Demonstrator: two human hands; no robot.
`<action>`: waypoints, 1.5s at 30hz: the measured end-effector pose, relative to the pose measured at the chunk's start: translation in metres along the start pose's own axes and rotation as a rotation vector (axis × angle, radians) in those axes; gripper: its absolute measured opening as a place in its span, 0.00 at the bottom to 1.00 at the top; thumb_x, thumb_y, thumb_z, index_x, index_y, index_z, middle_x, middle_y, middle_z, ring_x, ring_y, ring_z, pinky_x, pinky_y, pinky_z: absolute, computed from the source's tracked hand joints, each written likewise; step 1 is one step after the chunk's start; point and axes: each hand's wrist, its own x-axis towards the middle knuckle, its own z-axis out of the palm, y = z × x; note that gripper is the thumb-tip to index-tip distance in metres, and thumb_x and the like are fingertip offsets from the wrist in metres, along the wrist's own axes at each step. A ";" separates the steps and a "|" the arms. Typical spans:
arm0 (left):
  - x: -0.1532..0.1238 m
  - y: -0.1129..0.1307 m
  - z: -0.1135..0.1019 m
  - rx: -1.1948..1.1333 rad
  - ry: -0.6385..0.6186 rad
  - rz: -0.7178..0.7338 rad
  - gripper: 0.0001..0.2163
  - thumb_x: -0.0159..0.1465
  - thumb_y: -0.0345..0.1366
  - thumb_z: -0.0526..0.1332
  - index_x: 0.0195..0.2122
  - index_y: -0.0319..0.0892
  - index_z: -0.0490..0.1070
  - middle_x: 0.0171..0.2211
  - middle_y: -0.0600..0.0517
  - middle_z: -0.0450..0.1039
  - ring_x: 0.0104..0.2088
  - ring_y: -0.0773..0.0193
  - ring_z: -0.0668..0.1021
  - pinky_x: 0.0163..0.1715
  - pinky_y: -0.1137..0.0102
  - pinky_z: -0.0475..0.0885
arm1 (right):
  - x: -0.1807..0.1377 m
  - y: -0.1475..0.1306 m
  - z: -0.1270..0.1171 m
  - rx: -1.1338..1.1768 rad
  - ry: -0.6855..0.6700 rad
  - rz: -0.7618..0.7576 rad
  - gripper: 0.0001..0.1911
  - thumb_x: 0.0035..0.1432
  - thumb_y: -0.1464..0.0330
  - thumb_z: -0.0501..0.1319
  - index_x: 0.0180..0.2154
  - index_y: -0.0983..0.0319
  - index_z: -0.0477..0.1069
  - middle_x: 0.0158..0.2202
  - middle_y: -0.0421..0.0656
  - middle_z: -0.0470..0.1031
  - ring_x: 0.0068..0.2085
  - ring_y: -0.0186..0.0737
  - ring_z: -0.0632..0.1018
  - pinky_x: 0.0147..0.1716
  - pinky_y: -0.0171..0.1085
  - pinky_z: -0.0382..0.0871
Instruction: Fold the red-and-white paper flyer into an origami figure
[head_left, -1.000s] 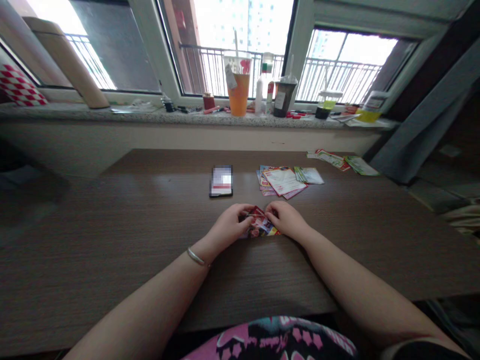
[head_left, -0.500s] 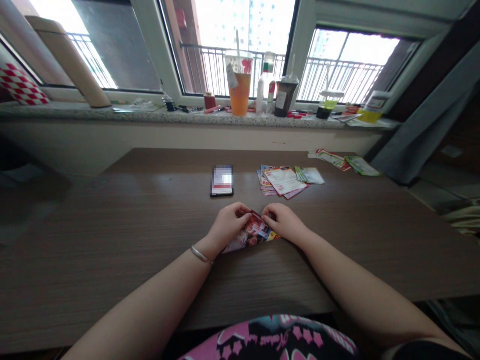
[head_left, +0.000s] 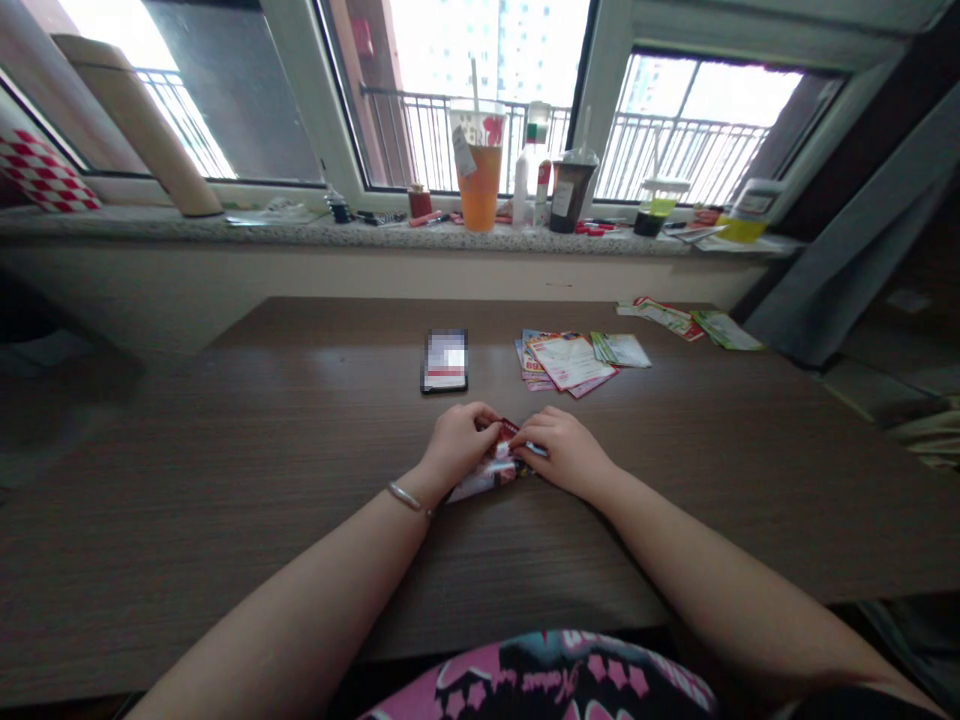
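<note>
A colourful printed paper sheet (head_left: pixel 484 478) lies at the near middle of the table, between my two hands. My left hand (head_left: pixel 461 440) is closed on its left part, thumb on top and fingers behind the upper edge. On the right side, my right hand (head_left: pixel 566 450) has its fingers pressed together over the paper, and much of that side is covered. The sheet's right end looks bent or folded under the right fingers; how the fold runs is hidden. A silver bracelet (head_left: pixel 407 496) circles my left wrist.
Beyond my hands a phone (head_left: pixel 445 362) lies on the wooden table (head_left: pixel 262 480). Right of it is a pile of printed leaflets (head_left: pixel 574 362), with more leaflets (head_left: pixel 671 318) at the far right edge. Drink cups (head_left: pixel 480 185) and small bottles stand on the windowsill (head_left: pixel 300 233).
My right hand has shifted left and its fingers now reach across the sheet. Less of the sheet's right end shows, and it seems folded inward. The left hand stays nearly in place.
</note>
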 end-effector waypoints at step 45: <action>0.011 -0.002 -0.008 0.323 0.065 0.084 0.06 0.59 0.37 0.61 0.32 0.44 0.77 0.34 0.51 0.78 0.39 0.55 0.72 0.41 0.64 0.65 | -0.004 -0.002 -0.003 -0.119 -0.148 -0.143 0.08 0.60 0.71 0.58 0.35 0.58 0.76 0.38 0.43 0.77 0.40 0.39 0.73 0.40 0.36 0.65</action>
